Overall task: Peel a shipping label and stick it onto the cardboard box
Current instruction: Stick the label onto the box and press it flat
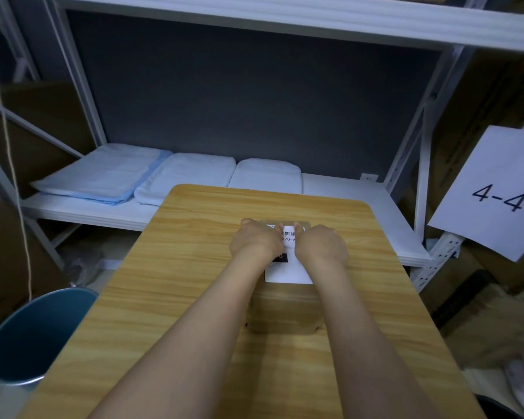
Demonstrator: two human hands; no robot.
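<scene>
A brown cardboard box (285,313) stands in the middle of the wooden table (170,297). A white shipping label (288,275) with a barcode and black print lies on the box's top. My left hand (256,240) and my right hand (321,244) rest side by side on the far part of the label, fingers curled down onto it. The hands cover most of the label's upper half, and only a strip of barcode shows between them. Whether the fingers grip the label's far edge or only press it is hidden.
A blue bin (34,334) stands on the floor left of the table. Behind the table a white shelf (345,189) holds folded white and light-blue towels (109,173). A paper sign reading 4-4 (493,195) hangs at the right, near stacked cardboard.
</scene>
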